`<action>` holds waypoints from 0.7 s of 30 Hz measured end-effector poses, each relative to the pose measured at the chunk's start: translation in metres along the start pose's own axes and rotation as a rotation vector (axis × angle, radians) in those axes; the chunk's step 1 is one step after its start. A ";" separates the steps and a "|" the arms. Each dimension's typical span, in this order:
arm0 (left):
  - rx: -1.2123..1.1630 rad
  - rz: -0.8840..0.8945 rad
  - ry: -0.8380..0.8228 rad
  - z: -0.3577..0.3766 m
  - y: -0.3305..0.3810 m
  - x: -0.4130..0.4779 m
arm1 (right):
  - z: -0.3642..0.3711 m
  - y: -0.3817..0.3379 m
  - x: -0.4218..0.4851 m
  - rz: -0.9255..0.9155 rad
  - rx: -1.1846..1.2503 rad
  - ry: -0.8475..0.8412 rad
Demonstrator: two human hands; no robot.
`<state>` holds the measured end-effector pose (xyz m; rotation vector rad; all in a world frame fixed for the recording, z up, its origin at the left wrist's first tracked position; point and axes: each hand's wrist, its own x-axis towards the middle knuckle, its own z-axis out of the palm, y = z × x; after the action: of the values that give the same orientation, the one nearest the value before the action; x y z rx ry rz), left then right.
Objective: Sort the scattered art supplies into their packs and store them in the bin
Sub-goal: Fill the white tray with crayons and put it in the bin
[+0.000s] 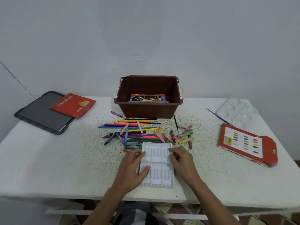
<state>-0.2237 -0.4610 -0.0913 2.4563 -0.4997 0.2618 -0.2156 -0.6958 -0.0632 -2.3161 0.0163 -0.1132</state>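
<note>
A white plastic insert tray (156,166) with ribbed slots lies on the table in front of me. My left hand (132,168) grips its left edge, thumb on top of the tray. My right hand (181,161) holds the right edge, fingers curled by the upper right corner. Behind the tray lies a scattered pile of colour pencils (133,127) and oil pastels (185,137). The brown bin (148,96) stands at the back centre with a water colour pack (147,98) inside.
The red oil pastels box (246,143) lies open at the right, next to a white paint palette (237,114) and a blue brush (218,116). At the left a red pack (73,104) rests on a dark tablet (40,114). The table's front edge is close to me.
</note>
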 end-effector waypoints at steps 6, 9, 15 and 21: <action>0.079 0.064 -0.002 0.006 -0.007 0.009 | -0.001 0.002 0.015 0.011 -0.013 -0.010; 0.086 0.072 -0.011 0.009 -0.010 0.011 | -0.001 0.004 0.019 0.023 0.006 -0.019; 0.111 0.150 -0.025 0.009 -0.013 0.015 | -0.002 0.004 0.019 0.056 0.075 -0.003; 0.115 0.135 -0.089 0.007 -0.013 0.020 | -0.012 -0.008 0.032 0.090 0.087 -0.028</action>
<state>-0.1993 -0.4617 -0.0979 2.5581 -0.7085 0.2433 -0.1847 -0.7008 -0.0470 -2.2262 0.0996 -0.0344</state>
